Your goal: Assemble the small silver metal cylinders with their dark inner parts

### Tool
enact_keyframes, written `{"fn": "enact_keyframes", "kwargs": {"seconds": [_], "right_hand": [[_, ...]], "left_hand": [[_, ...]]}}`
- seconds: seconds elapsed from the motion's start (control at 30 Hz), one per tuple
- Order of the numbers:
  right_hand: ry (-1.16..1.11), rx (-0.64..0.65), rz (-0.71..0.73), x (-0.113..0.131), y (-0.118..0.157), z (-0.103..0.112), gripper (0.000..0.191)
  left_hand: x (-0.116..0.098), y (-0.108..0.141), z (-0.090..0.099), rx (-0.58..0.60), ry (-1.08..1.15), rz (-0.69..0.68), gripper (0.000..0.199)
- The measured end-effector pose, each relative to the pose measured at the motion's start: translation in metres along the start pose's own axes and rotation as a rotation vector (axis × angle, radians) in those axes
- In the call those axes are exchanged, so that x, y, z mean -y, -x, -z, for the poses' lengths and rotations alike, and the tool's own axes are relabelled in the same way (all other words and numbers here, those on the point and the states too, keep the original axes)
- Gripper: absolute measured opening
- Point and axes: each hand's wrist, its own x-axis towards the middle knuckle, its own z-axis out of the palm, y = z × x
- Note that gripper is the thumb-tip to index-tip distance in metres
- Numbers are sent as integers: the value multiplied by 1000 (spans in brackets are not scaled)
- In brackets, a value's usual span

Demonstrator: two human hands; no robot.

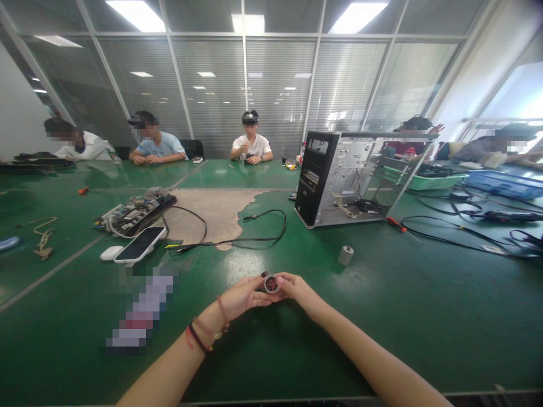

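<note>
I see the left hand [241,297] and right hand [296,287], fingers closed in around a round metal part [271,284], in front and left of the computer case [311,183]; nearer the case, a grey cylinder [345,256] sits on the worktop [428,316].

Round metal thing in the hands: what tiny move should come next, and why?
Maybe lift the round metal thing a little closer for a look. The left hand and right hand both hold it, its open end faces the camera, and the reddish bits inside look too small to make out from here.
</note>
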Motion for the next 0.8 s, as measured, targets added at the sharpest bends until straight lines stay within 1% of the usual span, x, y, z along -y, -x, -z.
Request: {"fn": "enact_keyframes", "kwargs": {"seconds": [0.17, 0.33, 0.4, 0.5, 0.63, 0.8], "right_hand": [[-25, 7, -21, -2, -1, 1, 56], [-47, 119, 0, 0, 2, 4, 56], [-61, 155, 10, 1, 3, 5, 57], [-81, 170, 31, 1, 3, 4, 57], [-28, 137, 120, 0, 2, 2, 58], [209, 6, 290, 0, 7, 0, 60]], "left_hand": [[2, -2, 3, -3, 28, -17, 29], [4, -4, 8, -6, 64, -46, 20], [4, -3, 8, -20, 57, -47, 20], [2, -3, 8, -22, 54, -52, 22], [3, -4, 8, -31, 79, -65, 21], [8, -8, 10, -97, 109, -115, 24]]}}
